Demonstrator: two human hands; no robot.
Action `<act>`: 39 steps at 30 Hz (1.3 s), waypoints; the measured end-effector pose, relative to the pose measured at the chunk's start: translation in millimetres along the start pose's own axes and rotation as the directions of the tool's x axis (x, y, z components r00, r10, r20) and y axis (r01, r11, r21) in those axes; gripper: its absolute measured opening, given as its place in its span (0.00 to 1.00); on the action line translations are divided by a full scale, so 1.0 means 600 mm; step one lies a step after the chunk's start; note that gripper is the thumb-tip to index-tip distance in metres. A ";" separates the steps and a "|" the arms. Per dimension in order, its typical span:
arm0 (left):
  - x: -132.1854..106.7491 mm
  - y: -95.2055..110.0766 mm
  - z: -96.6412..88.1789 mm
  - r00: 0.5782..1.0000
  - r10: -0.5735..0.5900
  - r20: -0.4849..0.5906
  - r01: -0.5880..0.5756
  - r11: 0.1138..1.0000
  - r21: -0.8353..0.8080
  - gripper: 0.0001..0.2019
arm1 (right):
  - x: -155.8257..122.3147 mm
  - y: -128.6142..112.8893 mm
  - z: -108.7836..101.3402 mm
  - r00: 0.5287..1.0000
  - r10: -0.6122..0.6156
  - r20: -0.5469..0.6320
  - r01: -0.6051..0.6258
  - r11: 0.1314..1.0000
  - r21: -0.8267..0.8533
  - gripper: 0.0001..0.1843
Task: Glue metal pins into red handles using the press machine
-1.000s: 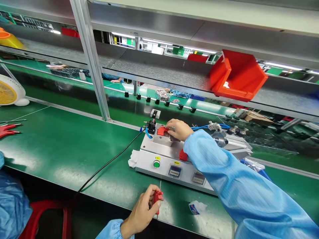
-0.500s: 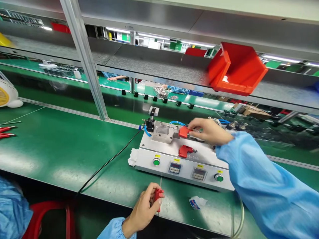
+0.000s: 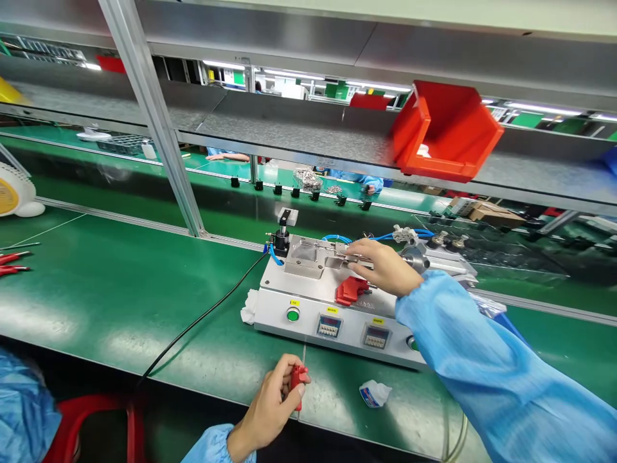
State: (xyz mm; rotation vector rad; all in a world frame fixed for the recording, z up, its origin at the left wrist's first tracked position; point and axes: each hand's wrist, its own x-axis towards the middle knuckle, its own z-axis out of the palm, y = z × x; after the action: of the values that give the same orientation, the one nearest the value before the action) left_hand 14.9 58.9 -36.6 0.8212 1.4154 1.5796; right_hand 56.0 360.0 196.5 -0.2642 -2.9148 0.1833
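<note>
My left hand (image 3: 270,402) is closed around a small red plastic part (image 3: 299,382) at the table's front edge. Over the top of a white bench machine (image 3: 308,321) reaches my right hand (image 3: 383,265), fingers stretched and apart, with nothing seen between them. Just below its fingers, angular red plastic parts (image 3: 351,290) lie close together on the machine's top plate; a dark pin sticks out toward the right. Left of the fingertips is a metal fixture block (image 3: 304,254). Behind that block stands a black clamp cylinder (image 3: 282,241).
A small white bottle (image 3: 375,393) lies in front of the machine. From the machine a black cable (image 3: 207,315) runs across the green table (image 3: 120,283). A red bin (image 3: 446,132) sits on the shelf above. Red-handled tools (image 3: 14,262) and a white fan (image 3: 14,190) are at left.
My right hand has let go of the red part it held, which now lies beside the other on the machine. My left hand keeps its hold. The view has shifted slightly.
</note>
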 end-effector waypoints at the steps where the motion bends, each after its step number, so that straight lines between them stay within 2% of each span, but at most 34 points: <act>1: 0.000 0.001 0.000 1.000 -0.002 -0.002 0.002 1.000 -0.002 0.16 | 0.011 -0.005 0.007 1.000 -0.003 -0.022 0.002 0.999 -0.033 0.16; 5: 0.001 0.009 0.002 1.000 -0.011 0.000 0.011 1.000 0.005 0.15 | 0.051 -0.018 0.039 1.000 -0.030 -0.008 0.028 0.989 -0.144 0.15; 10: 0.002 0.017 0.002 1.000 -0.015 0.003 0.015 1.000 0.003 0.15 | 0.081 -0.007 0.048 0.995 -0.051 0.086 0.059 0.994 -0.095 0.17; 14: 0.003 0.015 0.001 1.000 -0.021 0.008 0.021 1.000 -0.011 0.16 | 0.101 -0.012 0.042 0.998 0.062 0.019 -0.060 0.993 -0.098 0.14; 18: 0.003 0.014 0.000 0.999 -0.029 0.024 0.029 1.000 0.003 0.15 | 0.129 -0.052 0.050 0.975 0.223 -0.013 -0.216 0.926 -0.311 0.24; 21: 0.002 0.015 -0.002 0.999 -0.028 0.027 0.027 0.999 0.024 0.13 | 0.152 -0.087 0.059 0.961 0.277 0.007 -0.247 0.867 -0.433 0.19; 25: 0.000 0.014 -0.006 0.999 -0.019 0.033 0.018 0.998 0.053 0.11 | 0.168 -0.112 0.054 0.957 0.288 0.032 -0.246 0.869 -0.430 0.14; 29: -0.001 0.014 -0.007 1.000 0.014 0.020 -0.015 0.998 0.060 0.10 | 0.164 -0.097 0.030 0.971 0.236 0.017 -0.216 0.914 -0.343 0.09; 33: 0.000 0.016 -0.005 1.000 0.009 0.025 -0.010 0.998 0.056 0.09 | 0.154 -0.063 0.012 0.963 0.229 0.142 -0.183 0.942 -0.282 0.08; 35: -0.001 0.018 -0.005 1.000 0.008 0.030 -0.009 0.999 0.052 0.09 | 0.148 -0.053 0.012 0.964 0.197 0.180 -0.139 0.946 -0.292 0.10; 39: -0.003 0.019 -0.006 0.999 0.021 0.035 -0.023 0.998 0.060 0.09 | 0.135 -0.047 0.020 0.982 0.119 0.147 -0.066 0.944 -0.323 0.17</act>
State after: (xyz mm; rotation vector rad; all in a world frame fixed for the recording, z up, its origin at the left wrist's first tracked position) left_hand 10.5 55.6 -26.0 0.8985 1.4398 1.5382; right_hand -29.0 346.6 204.7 -0.4584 -3.0888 -0.2672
